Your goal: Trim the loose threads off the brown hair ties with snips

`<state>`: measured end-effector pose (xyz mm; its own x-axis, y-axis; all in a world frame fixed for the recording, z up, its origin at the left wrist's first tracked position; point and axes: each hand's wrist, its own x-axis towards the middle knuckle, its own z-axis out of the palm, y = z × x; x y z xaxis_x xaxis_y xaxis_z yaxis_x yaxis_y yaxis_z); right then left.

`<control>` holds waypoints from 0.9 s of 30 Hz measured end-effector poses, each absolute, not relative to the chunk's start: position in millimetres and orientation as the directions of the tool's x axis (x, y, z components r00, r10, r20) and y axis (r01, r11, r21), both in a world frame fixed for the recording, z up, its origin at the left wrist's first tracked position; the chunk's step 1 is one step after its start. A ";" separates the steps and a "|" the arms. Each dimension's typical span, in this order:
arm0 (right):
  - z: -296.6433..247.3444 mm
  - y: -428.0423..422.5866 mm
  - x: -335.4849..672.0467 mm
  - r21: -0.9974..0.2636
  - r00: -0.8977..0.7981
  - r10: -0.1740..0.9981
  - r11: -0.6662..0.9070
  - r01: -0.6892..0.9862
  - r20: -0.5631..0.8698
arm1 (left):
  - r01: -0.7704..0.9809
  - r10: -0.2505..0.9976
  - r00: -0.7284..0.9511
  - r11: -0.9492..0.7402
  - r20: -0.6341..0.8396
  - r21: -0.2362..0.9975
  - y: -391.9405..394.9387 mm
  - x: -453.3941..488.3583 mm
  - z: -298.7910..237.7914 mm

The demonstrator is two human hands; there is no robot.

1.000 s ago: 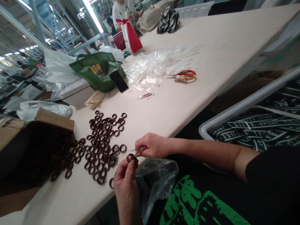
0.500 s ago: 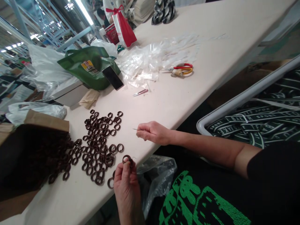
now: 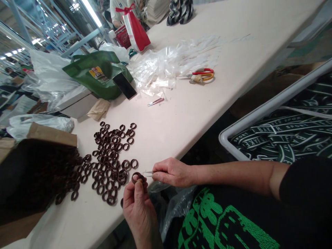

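Note:
Between the thumb and fingers of my left hand (image 3: 141,211) is a dark brown ring (image 3: 136,176) that looks like a fabric loop, with a second one possibly bunched behind it. My right hand (image 3: 173,172) is closed around small thread snips (image 3: 148,173); only two thin, parted blades show, pointing left at the ring. A fine loose thread sticks out from the ring near the blade tips. Just left of my hands, a heap of similar brown rings (image 3: 110,162) lies spread over the pale table (image 3: 178,117).
An open cardboard box (image 3: 52,133) of rings lies on its side at left. Behind are a green bag (image 3: 100,77), a phone (image 3: 124,85), clear plastic bags (image 3: 166,64), other snips (image 3: 157,101) and scissors (image 3: 201,75). A white-rimmed bin (image 3: 225,136) holds printed straps (image 3: 275,138).
My right hand has moved down and left, bringing the snips' blades close to the ring. My left hand has shifted slightly left with the ring still held.

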<state>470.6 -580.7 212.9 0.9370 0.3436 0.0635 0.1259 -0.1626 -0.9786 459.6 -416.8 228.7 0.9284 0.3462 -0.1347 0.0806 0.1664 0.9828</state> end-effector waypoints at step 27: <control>207.6 -570.4 472.1 -0.809 0.924 0.210 -0.447 0.382 0.320 | 0.150 0.304 0.925 0.261 -0.229 0.954 -430.1 455.9 224.9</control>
<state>472.1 -570.4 207.6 0.9239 0.2100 0.3198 0.3816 -0.4467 -0.8092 455.9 -430.1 224.9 0.9248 0.3041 -0.2286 0.1499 0.2610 0.9536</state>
